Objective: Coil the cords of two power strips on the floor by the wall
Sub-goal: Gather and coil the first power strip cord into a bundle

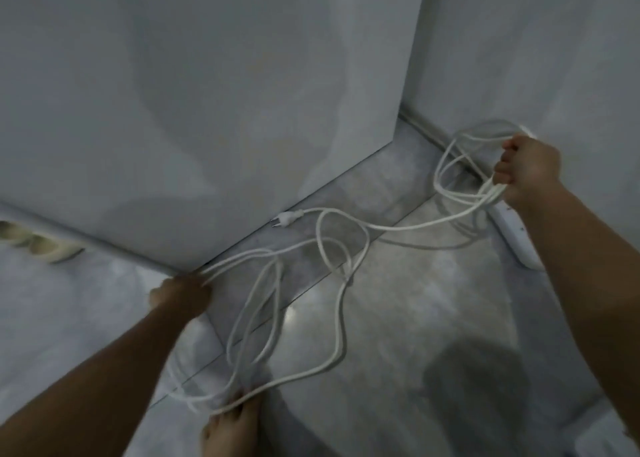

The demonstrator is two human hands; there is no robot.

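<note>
A long white cord (341,304) lies in loose tangled loops across the grey floor. Its plug (285,219) rests at the foot of the wall. My right hand (528,169) grips several gathered loops of the cord, lifted near the right wall. Under that hand a white power strip (516,235) shows, partly hidden by my forearm. My left hand (183,295) grips two or three cord strands close to the wall corner. A second, cream power strip (41,245) lies on the floor at far left by the wall.
Grey walls form an outward corner (398,138) ahead and a recess to the right. A bare foot (232,425) stands at the bottom under cord loops. A dark shadow (478,387) falls on the floor at lower right.
</note>
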